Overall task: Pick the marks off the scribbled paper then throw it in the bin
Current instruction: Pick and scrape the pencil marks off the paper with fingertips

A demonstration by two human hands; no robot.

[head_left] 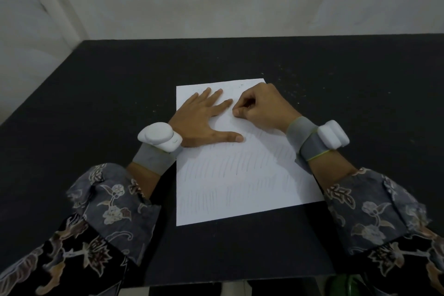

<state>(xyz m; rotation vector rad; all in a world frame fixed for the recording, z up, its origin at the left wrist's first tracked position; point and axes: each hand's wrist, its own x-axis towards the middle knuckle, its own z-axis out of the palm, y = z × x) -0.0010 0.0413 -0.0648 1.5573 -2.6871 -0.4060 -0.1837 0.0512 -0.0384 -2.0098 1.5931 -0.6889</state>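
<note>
Both hands rested on the upper part of the paper (pixel 240 175). The left hand (pixel 204 122) lay flat and open, palm down, its fingers spread toward the far edge of the sheet and its thumb stretched out to the right, pressing the sheet against the desk (pixel 96 103). The right hand (pixel 262 106) sat just beside the left fingertips, curled into a loose fist with thumb and forefinger pinched together and their tips touching the paper; what, if anything, was held between them was too small to tell.

The paper, a white sheet lying slightly askew on the dark desk, reached from beyond the fingertips back toward the person, between the two forearms. Faint rows of slanted pencil strokes (pixel 228 166) covered the part nearer the person than the hands, while the strip under and around the hands looked paler. Small light specks (pixel 288 94) were scattered on the desk just past and to the right of the right hand.

Each wrist wore a grey band carrying a white device: the left one (pixel 159 136) just behind the left hand, the right one (pixel 334 136) behind the right hand. Patterned floral sleeves (pixel 113 194) covered both forearms.
</note>
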